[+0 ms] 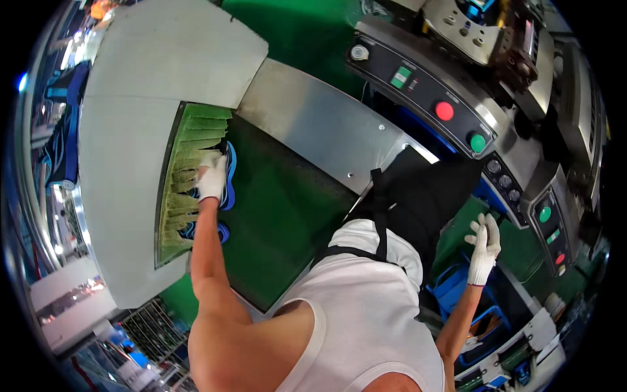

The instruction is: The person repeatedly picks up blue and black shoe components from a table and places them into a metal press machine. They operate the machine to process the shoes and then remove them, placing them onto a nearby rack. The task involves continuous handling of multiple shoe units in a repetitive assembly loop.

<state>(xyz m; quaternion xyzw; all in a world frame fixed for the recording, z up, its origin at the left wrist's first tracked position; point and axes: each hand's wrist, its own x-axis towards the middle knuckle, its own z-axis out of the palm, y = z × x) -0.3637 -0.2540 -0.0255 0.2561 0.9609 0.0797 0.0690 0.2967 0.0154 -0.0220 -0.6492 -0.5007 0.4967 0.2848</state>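
Now a blue shoe [230, 176] is sitting by green flaps [202, 124].
The left hand [211, 178] is reaching over it, its grip too blurry to tell; another shoe [224, 233] is lying near; the right hand [484, 245] is hanging open.

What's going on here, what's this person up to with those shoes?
A person's gloved left hand is on a blue and black shoe at the green strip curtain of a pale machine; the hand is too blurred to tell if it grips. A second shoe sits just below in the picture, partly covered by the strips. The gloved right hand is open and empty, off to the right, away from both shoes.
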